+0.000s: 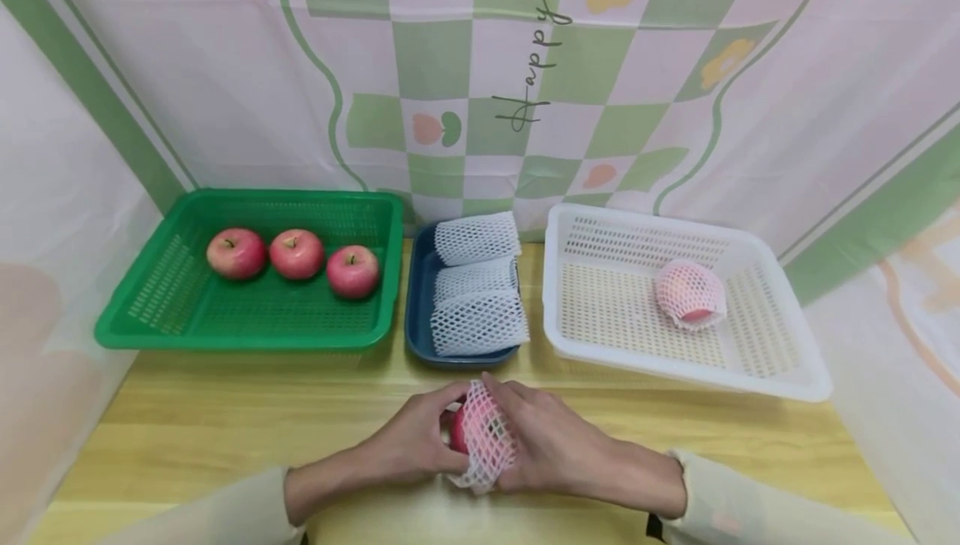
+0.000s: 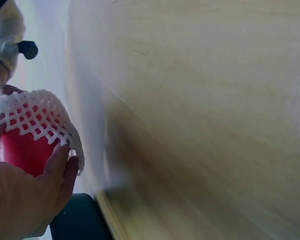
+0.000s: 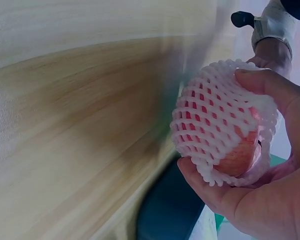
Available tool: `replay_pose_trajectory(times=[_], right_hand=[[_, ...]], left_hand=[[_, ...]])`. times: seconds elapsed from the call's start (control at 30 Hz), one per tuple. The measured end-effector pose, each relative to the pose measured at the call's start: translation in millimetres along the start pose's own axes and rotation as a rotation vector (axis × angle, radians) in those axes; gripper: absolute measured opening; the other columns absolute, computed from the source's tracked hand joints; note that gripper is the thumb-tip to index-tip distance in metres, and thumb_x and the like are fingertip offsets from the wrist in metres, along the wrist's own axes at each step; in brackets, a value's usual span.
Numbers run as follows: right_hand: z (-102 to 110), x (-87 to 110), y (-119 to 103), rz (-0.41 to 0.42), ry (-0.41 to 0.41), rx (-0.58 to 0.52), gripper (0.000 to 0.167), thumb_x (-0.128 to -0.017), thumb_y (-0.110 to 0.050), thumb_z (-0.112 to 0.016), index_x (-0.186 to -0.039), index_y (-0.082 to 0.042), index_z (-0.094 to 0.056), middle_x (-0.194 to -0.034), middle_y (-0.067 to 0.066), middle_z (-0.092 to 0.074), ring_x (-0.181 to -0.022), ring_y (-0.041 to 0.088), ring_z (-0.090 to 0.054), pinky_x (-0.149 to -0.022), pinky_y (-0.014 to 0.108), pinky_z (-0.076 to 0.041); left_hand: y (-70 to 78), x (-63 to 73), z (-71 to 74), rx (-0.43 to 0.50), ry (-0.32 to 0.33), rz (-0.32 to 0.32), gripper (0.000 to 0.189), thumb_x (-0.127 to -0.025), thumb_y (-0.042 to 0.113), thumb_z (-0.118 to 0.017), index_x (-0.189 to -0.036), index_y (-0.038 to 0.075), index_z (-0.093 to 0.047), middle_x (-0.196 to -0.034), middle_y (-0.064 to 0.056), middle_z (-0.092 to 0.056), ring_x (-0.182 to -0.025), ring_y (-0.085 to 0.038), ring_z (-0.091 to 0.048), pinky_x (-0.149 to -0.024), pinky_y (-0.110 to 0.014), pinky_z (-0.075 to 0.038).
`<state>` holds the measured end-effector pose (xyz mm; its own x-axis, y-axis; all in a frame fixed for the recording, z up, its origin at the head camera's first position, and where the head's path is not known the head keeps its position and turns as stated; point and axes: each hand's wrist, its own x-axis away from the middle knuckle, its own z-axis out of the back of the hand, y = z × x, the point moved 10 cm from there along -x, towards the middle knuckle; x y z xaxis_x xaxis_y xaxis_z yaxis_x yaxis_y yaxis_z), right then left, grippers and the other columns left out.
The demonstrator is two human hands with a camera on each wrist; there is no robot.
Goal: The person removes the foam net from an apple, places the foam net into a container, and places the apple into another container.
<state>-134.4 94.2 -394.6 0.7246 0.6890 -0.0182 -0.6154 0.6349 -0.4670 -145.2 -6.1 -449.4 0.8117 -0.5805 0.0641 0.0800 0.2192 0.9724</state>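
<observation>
Near the table's front, a red apple (image 1: 458, 431) is partly covered by a white foam net sleeve (image 1: 489, 437). My left hand (image 1: 412, 437) grips the apple from the left, its bare red side showing between thumb and fingers in the left wrist view. From the other side my right hand (image 1: 551, 437) holds the netted part, thumb and fingers curled round it. In the right wrist view the net (image 3: 215, 110) covers most of the apple (image 3: 240, 155), leaving a patch near the stem end bare.
A green basket (image 1: 247, 340) at the left holds three bare apples (image 1: 297, 254). Several foam nets (image 1: 480, 324) lie in a dark blue tray (image 1: 420, 343) in the middle. The white basket (image 1: 675, 372) at the right holds one netted apple (image 1: 688, 291). A patterned cloth hangs behind.
</observation>
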Motion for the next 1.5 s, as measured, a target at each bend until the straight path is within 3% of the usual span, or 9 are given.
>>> replay_pose_trajectory(times=[0.3, 0.57, 0.83, 0.97, 1.07, 1.23, 1.5], right_hand=[[2.0, -0.7, -3.1, 0.034, 0.021, 0.013, 0.111, -0.073, -0.045, -0.097, -0.15, 0.016, -0.044, -0.128, 0.022, -0.071, -0.109, 0.028, -0.073, -0.093, 0.038, -0.062], [8.7, 1.4, -2.7, 0.12, 0.026, -0.048, 0.092, -0.085, -0.033, -0.091, -0.15, 0.014, -0.046, -0.118, 0.013, -0.075, -0.1, 0.017, -0.074, -0.086, 0.025, -0.061], [14.1, 4.6, 0.5, 0.158, 0.039, -0.065, 0.076, -0.088, -0.022, -0.087, -0.148, 0.009, -0.052, -0.123, 0.013, -0.076, -0.107, 0.02, -0.076, -0.09, 0.023, -0.06], [20.0, 6.9, 0.3, 0.189, 0.075, -0.052, 0.061, -0.095, -0.019, -0.08, -0.149, -0.001, -0.058, -0.124, 0.009, -0.077, -0.108, 0.02, -0.076, -0.091, 0.026, -0.061], [25.0, 7.8, 0.7, 0.207, 0.086, -0.052, 0.048, -0.096, -0.014, -0.078, -0.142, -0.01, -0.067, -0.122, 0.003, -0.077, -0.107, 0.016, -0.076, -0.091, 0.026, -0.061], [33.5, 7.6, 2.3, 0.216, 0.07, -0.051, 0.029, -0.093, -0.004, -0.078, -0.119, -0.016, -0.08, -0.109, 0.0, -0.081, -0.096, 0.012, -0.077, -0.086, 0.022, -0.061], [63.4, 6.9, 5.4, 0.238, 0.158, 0.009, 0.027, -0.086, 0.004, -0.08, -0.107, -0.012, -0.083, -0.099, 0.003, -0.081, -0.087, 0.015, -0.078, -0.076, 0.025, -0.063]], left_hand=[[-0.6, 1.2, 2.4, -0.06, 0.035, -0.002, 0.081, -0.067, -0.004, -0.08, -0.143, 0.014, -0.059, -0.129, -0.004, -0.069, -0.11, -0.012, -0.068, -0.092, -0.024, -0.055], [0.2, 2.9, 7.7, -0.046, 0.053, -0.01, 0.085, -0.068, 0.0, -0.083, -0.148, 0.015, -0.058, -0.13, -0.003, -0.069, -0.108, -0.012, -0.066, -0.093, -0.025, -0.055], [-2.1, 5.0, 13.2, -0.052, 0.072, 0.009, 0.086, -0.068, 0.006, -0.088, -0.149, 0.011, -0.058, -0.127, -0.005, -0.068, -0.103, -0.013, -0.064, -0.088, -0.025, -0.057], [-0.9, 6.9, 18.7, -0.082, 0.093, 0.008, 0.086, -0.069, 0.011, -0.091, -0.149, 0.006, -0.058, -0.13, -0.007, -0.068, -0.103, -0.012, -0.063, -0.088, -0.023, -0.055], [-0.3, 8.8, 22.7, -0.104, 0.102, 0.005, 0.085, -0.071, 0.016, -0.093, -0.148, 0.007, -0.058, -0.135, -0.007, -0.067, -0.109, -0.014, -0.063, -0.093, -0.024, -0.054], [-1.5, 13.1, 31.4, -0.121, 0.111, 0.024, 0.087, -0.072, 0.028, -0.098, -0.149, 0.013, -0.059, -0.138, -0.005, -0.066, -0.116, -0.018, -0.063, -0.099, -0.026, -0.052], [4.5, 22.2, 49.1, -0.073, 0.125, 0.031, 0.083, -0.075, 0.031, -0.097, -0.148, 0.022, -0.059, -0.137, -0.006, -0.066, -0.114, -0.02, -0.067, -0.096, -0.031, -0.057]])
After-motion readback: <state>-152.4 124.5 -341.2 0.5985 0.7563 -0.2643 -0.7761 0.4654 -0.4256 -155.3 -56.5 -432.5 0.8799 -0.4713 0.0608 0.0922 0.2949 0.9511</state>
